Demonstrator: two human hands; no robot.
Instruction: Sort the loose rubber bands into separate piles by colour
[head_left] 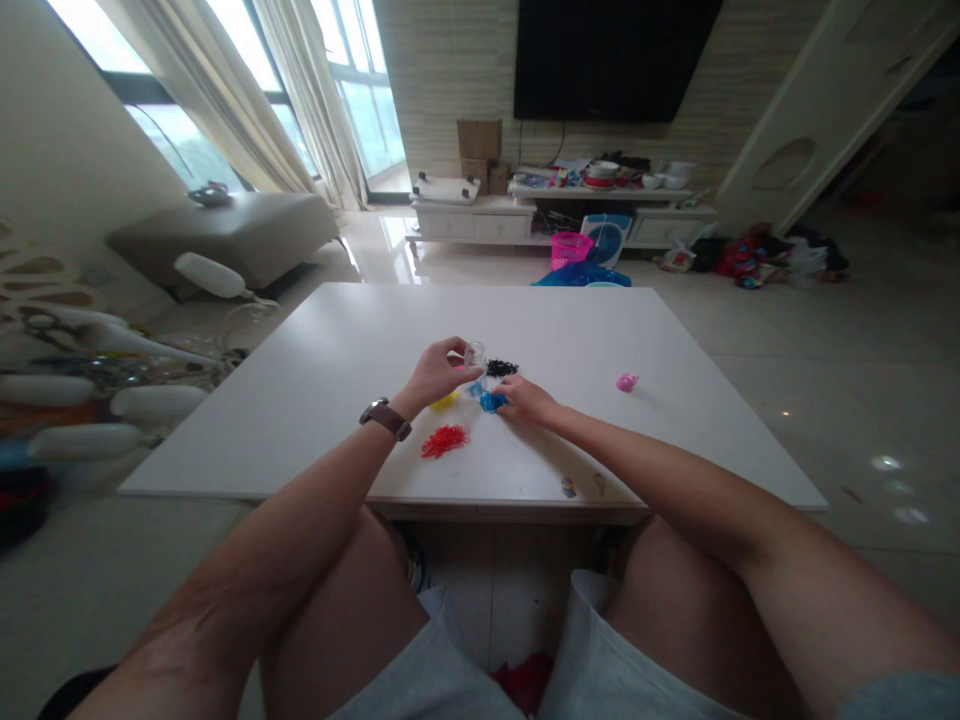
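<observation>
My left hand [441, 372] grips a small clear plastic container [475, 354], held tilted just above the table. Close by on the right, the fingers of my right hand [526, 400] are pinched at a pile of blue rubber bands [492, 402]. Behind that pile lies a heap of black rubber bands [502, 368]. Red rubber bands [444, 440] are spread nearer to me, and a yellow pile [445, 401] is partly hidden by my left hand. A bit of pink shows by my left fingers; what it is I cannot make out.
The white table [300, 400] carries a small pink object [626, 382] on the right and two small stickers or charms [568, 487] by the front edge. Beyond it stand a pink basket [570, 250] and a low TV cabinet [472, 222].
</observation>
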